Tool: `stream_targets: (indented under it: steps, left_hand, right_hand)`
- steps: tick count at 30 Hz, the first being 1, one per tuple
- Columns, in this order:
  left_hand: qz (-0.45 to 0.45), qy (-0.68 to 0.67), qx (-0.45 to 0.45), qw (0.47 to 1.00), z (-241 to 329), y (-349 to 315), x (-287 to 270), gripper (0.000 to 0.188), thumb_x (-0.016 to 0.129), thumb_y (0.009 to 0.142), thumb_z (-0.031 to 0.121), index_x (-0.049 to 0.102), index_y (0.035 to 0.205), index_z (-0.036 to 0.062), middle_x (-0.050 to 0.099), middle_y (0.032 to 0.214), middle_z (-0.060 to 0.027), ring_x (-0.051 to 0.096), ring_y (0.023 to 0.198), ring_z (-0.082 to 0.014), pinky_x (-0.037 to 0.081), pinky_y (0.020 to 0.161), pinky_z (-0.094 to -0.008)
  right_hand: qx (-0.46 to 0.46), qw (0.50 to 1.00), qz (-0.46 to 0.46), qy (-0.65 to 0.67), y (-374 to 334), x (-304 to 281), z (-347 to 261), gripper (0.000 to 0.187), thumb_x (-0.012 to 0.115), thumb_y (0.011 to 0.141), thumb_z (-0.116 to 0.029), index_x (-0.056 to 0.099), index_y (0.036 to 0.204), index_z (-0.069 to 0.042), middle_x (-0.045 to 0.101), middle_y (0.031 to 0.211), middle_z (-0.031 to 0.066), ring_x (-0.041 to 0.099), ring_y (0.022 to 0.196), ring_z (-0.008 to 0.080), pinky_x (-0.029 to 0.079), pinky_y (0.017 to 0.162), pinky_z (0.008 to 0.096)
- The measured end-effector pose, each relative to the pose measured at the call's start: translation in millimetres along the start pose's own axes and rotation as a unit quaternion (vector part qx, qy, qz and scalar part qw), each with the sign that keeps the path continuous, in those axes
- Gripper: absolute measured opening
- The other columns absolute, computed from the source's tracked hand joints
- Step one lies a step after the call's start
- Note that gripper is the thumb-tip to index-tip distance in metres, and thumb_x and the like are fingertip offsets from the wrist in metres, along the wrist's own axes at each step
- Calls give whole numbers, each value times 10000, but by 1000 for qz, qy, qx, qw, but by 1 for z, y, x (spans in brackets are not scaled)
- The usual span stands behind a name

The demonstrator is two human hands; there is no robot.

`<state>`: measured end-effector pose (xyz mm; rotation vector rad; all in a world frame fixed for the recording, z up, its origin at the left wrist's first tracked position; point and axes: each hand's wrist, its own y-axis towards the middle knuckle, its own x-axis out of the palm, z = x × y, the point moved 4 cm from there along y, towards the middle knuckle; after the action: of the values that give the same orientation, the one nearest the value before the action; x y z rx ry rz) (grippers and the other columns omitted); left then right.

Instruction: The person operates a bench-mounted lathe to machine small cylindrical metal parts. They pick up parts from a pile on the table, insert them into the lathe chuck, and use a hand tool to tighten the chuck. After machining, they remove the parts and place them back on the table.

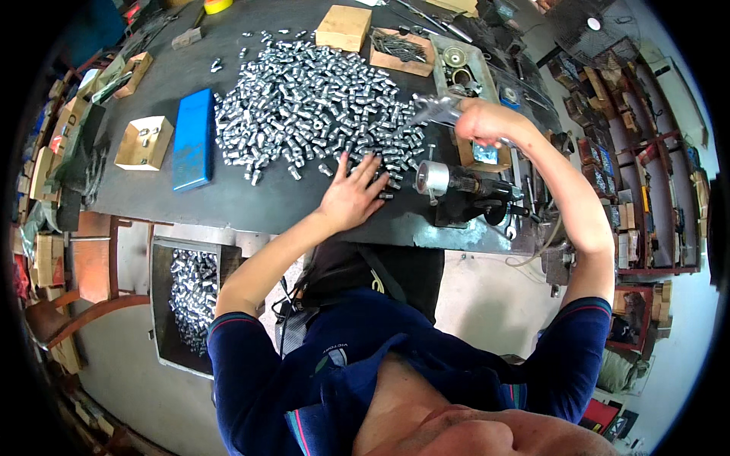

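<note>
A broad heap of small shiny metal fittings (312, 99) covers the middle of the dark workbench (258, 207). At the heap's near edge my left hand (351, 194) lies palm down, its fingers spread and touching a few fittings. My right hand (487, 121) is closed at the heap's right side, above a small box. From its fist a silvery metal thing (437, 111) points left over the fittings; it is blurred, so its kind is unclear. Just nearer than that hand stands a bench fixture with a round metal head (433, 179).
Left of the heap are a long blue block (193, 140) and an open cardboard box (144, 144) with a few fittings. Behind stand a closed carton (343, 29) and a box of thin metal pins (401, 52). A metal bin (164, 304) of fittings sits below, beside a wooden chair (95, 262).
</note>
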<state>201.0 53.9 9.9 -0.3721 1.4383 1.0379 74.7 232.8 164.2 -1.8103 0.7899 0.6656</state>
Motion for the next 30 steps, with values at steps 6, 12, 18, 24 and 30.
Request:
stream_targets:
  steps: [6, 12, 18, 24, 30]
  left_hand:
    - [23, -3, -4, 1000, -10, 14, 4, 492, 504, 801, 380, 460, 1173, 61, 401, 1264, -129, 278, 1247, -275, 138, 995, -558]
    - [50, -14, -4, 999, -4, 18, -3, 491, 526, 792, 354, 465, 1149, 22, 390, 1273, -132, 296, 1233, -289, 141, 988, -566]
    - [51, -57, 9, 997, -3, 23, 5, 385, 537, 787, 316, 542, 1002, -3, 427, 1232, -145, 358, 1190, -284, 207, 982, -540]
    - [77, -80, 18, 994, -12, 13, 0, 301, 557, 780, 262, 568, 962, 22, 531, 1101, -119, 456, 1109, -247, 227, 992, -499]
    - [85, -69, -6, 994, -13, 3, -9, 341, 566, 773, 243, 543, 1037, 29, 481, 1169, -130, 389, 1177, -255, 169, 1009, -508]
  right_hand:
    - [54, 997, -16, 44, -30, 0, 32, 138, 501, 579, -100, 426, 517, -3, 429, 420, 89, 384, 288, 145, 289, 260, 297]
    - [4, 1000, 30, 7, -19, 2, 22, 150, 522, 614, -126, 423, 649, -19, 431, 427, 68, 394, 306, 139, 287, 274, 285]
    - [29, 999, -20, 2, -15, 6, 33, 150, 521, 655, -117, 416, 595, -28, 444, 421, 47, 403, 308, 133, 284, 276, 273]
    - [12, 998, 51, 38, -1, 0, 33, 137, 522, 662, -136, 436, 671, -30, 467, 444, 57, 428, 318, 132, 304, 274, 279]
    - [-6, 999, 26, 47, 14, 23, 33, 150, 523, 629, -153, 444, 689, -41, 469, 456, 61, 425, 317, 144, 308, 289, 275]
